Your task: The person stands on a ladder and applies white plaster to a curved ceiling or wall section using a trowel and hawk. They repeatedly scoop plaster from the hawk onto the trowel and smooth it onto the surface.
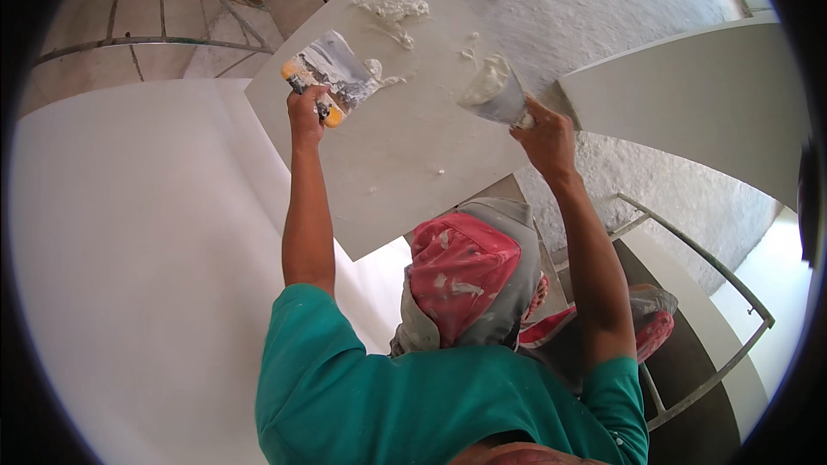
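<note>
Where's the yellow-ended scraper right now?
In the head view, the scraper is upper left of centre, gripped in the left hand over the pale board.

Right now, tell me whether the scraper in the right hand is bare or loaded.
Loaded: a pale lump of paste covers part of the scraper in the right hand.

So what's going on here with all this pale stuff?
A person in a green shirt is working with two scrapers over a grey board. The left hand grips a yellow-ended scraper; the right hand holds a second scraper. Both carry pale paste, and more lies in lumps on the board. Whether either blade touches the board is hard to tell.
</note>
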The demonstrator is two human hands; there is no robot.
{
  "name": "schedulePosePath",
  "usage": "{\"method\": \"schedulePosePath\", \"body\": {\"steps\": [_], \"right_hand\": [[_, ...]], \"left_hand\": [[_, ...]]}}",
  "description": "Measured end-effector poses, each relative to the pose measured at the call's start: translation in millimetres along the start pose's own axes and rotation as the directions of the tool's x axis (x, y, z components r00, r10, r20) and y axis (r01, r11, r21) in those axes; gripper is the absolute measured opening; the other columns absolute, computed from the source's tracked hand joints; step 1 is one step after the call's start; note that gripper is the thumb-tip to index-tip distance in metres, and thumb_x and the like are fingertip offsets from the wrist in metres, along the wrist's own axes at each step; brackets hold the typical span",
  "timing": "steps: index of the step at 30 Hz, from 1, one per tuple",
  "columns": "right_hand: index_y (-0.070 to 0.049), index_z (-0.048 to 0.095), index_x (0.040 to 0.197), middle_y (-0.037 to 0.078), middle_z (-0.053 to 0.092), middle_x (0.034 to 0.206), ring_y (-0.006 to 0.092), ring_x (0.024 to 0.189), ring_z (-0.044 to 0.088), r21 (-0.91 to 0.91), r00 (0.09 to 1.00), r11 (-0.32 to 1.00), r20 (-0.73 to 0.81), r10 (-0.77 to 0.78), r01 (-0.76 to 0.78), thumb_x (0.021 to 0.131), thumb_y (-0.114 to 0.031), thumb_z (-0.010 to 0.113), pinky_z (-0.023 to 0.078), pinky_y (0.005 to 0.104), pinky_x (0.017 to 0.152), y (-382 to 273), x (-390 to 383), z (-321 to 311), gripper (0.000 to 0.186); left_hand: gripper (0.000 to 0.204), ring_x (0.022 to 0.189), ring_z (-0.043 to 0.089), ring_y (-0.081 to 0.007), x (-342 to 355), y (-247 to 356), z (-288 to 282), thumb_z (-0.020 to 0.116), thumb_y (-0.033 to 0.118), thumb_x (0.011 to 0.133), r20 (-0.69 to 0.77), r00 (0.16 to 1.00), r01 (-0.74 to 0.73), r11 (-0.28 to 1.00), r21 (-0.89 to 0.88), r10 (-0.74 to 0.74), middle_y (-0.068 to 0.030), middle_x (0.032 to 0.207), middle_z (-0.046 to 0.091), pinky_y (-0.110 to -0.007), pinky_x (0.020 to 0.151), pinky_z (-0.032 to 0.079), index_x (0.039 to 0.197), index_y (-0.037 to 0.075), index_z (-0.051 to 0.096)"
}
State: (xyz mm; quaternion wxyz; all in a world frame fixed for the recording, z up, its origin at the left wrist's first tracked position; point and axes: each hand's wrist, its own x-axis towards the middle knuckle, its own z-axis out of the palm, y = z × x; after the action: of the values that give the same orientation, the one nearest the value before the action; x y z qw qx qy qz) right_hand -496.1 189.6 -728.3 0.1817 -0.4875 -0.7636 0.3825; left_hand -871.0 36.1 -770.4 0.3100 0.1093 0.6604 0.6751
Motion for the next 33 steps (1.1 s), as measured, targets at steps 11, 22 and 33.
{"method": "schedulePosePath", "body": {"steps": [11, 22, 33], "right_hand": [[-0.011, 0.063, 0.122, 0.018, 0.069, 0.083, 0.0204, 0.072, 0.067, 0.018, 0.989, 0.989, -0.015, 0.149, -0.148, 0.064, -0.004, 0.073, 0.052, 0.0311, 0.068, 44, -23, -12, 0.058], [-0.002, 0.062, 0.12, 0.01, 0.07, 0.086, 0.0105, 0.073, 0.062, 0.049, 0.963, 0.962, 0.034, 0.267, -0.268, 0.066, 0.002, 0.073, 0.051, 0.0267, 0.068, 27, -30, -36, 0.056], [-0.005, 0.063, 0.119, 0.013, 0.07, 0.081, 0.0119, 0.07, 0.062, 0.013, 0.976, 0.976, -0.018, 0.218, -0.218, 0.066, -0.003, 0.072, 0.051, 0.0287, 0.067, 39, -28, -34, 0.054]], "left_hand": [[0.048, 0.105, 0.059, -0.0223, -127, -153, -15, 0.061, 0.0, 0.078, -0.255, 0.916, 0.224, 0.922, -0.315, -0.309, -0.0101, 0.115, 0.058, -0.037, 0.087, 0.051, 0.125, -0.001, 0.047], [0.045, 0.095, 0.063, -0.0305, 27, -121, 83, 0.062, -0.005, 0.075, -0.283, 0.931, 0.155, 0.951, -0.269, -0.231, -0.019, 0.113, 0.058, -0.041, 0.08, 0.054, 0.117, -0.011, 0.049], [0.05, 0.104, 0.059, -0.0252, 10, -123, 106, 0.062, -0.003, 0.077, -0.111, 0.988, 0.041, 0.882, -0.47, -0.105, -0.0107, 0.117, 0.057, -0.037, 0.085, 0.05, 0.124, 0.0, 0.047]]}}
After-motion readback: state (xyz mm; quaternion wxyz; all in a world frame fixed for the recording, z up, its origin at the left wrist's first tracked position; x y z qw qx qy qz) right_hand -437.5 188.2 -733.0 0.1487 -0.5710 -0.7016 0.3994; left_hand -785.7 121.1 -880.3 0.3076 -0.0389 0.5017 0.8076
